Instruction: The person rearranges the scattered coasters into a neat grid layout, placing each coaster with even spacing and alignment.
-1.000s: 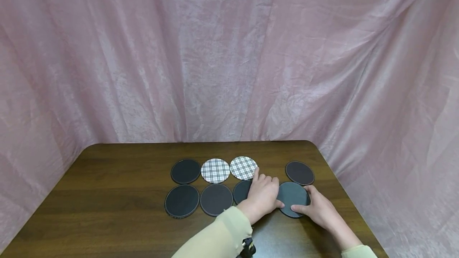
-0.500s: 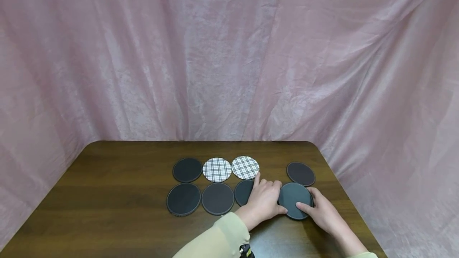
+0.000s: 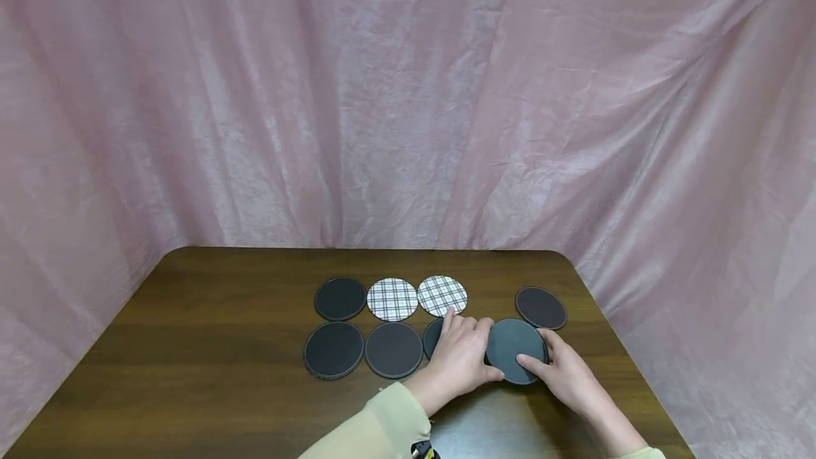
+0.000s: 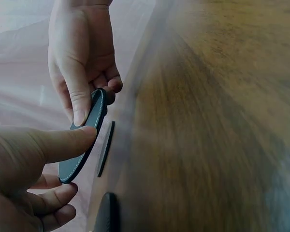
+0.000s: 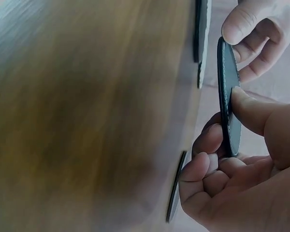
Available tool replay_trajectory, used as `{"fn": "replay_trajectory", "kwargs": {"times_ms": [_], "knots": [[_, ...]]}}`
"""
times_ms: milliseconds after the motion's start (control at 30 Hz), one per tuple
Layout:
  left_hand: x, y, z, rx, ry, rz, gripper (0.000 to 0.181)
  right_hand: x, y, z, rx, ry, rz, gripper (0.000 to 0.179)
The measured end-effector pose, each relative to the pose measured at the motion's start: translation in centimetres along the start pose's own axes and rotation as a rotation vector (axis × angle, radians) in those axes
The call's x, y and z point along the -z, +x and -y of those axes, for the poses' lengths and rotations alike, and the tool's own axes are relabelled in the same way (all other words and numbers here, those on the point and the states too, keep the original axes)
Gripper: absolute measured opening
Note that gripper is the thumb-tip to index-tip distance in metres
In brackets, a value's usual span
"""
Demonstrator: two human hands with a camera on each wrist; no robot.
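A round grey-green coaster (image 3: 513, 342) with a stitched rim is held between both hands, raised over the right part of the table. My left hand (image 3: 454, 360) pinches its left edge, thumb (image 4: 82, 140) on the upper face and fingers beneath. From the right, my right hand (image 3: 569, 377) grips it, thumb (image 5: 251, 106) laid on the face and fingers curled under. In the head view the left hand partly covers a dark coaster (image 3: 431, 337) on the table. Beyond the held one, a dark brown coaster (image 3: 541, 307) lies flat.
Two rows of coasters lie left of the hands. The back row has a black coaster (image 3: 340, 299) and two white plaid ones (image 3: 392, 299); the front row has a black coaster (image 3: 333, 350) and a brown one (image 3: 394, 350). A pink curtain (image 3: 395, 91) hangs behind the wooden table (image 3: 191, 346).
Both hands have shifted slightly left with the coaster, which now sits farther from the dark brown one. The head view has shifted a little; the coasters on the table stay in place.
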State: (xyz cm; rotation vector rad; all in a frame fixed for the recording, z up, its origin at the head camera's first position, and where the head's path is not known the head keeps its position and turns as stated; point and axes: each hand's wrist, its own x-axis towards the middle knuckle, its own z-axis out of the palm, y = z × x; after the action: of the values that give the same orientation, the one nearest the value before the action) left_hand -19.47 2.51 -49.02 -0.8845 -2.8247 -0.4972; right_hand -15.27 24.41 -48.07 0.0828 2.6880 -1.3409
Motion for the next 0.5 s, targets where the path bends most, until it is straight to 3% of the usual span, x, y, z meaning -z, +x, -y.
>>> {"fn": "replay_trajectory", "kwargs": {"times_ms": [500], "knots": [[3.7,-2.9,3.7,0.088,-0.027,-0.032,0.087,-3.3,1.2,4.7,0.066,-0.035,0.007,0.066]]}}
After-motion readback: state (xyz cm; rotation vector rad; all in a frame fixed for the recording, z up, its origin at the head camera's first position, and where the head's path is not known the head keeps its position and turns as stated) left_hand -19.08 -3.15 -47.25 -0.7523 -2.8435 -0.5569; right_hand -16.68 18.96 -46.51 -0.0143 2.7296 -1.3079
